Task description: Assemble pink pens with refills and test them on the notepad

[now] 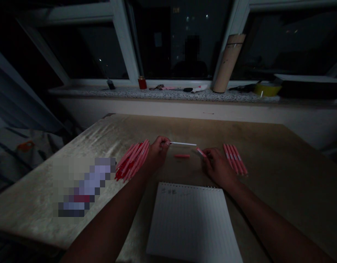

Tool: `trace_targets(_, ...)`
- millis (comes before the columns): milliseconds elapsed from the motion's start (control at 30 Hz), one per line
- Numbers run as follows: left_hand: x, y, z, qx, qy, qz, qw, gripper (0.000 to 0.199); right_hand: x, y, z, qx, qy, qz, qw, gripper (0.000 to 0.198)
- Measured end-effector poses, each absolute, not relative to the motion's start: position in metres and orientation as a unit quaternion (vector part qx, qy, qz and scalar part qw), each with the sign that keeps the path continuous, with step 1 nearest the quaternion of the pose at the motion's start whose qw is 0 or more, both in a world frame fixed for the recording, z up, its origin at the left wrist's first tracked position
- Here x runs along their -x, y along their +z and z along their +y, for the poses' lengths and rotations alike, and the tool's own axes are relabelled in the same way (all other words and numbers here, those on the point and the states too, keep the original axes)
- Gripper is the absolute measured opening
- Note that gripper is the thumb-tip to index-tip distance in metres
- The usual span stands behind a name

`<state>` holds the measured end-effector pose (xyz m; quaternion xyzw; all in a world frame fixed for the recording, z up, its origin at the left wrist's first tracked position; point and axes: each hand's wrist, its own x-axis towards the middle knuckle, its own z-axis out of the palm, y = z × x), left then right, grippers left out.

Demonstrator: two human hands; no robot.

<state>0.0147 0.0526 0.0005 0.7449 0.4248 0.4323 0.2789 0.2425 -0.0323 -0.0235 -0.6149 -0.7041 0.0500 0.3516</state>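
My left hand [161,148] is closed on one end of a thin white pen refill [183,143], which points right, level above the table. My right hand [214,162] grips a pink pen barrel [200,151], its front end close to the refill's free tip but apart from it. Between my hands a short pink pen cap [182,156] lies on the table. Beside my left wrist is a heap of pink pens [134,159] with some red among them. Several pink pens [235,159] lie side by side in a row, just right of my right hand.
A spiral notebook [193,223] with lined pages lies on the table [256,138] between my forearms. At left is a blurred-out object [89,186]. Along the window sill [163,93] stand a tall tan cylinder [229,63], a small red bottle [142,83] and yellow tape [267,90].
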Motion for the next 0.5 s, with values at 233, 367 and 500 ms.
trace_targets(233, -0.0158, -0.0003, 0.0499, -0.762, 0.398, 0.417, 0.295, 0.026, -0.2429, -0.0218, -0.0328, 0.618, 0.04, -0.7, 0.357, 0.019)
trace_targets(367, -0.0145, -0.0003, 0.0504, -0.766, 0.392, 0.414, 0.298, 0.027, -0.2421, -0.0208, -0.033, 0.604, 0.042, -0.714, 0.352, 0.018)
trace_targets(500, -0.016, 0.0013, 0.0474, -0.773, 0.366, 0.414, 0.313, 0.028, -0.2399, -0.0201, -0.0343, 0.569, 0.044, -0.747, 0.341, 0.019)
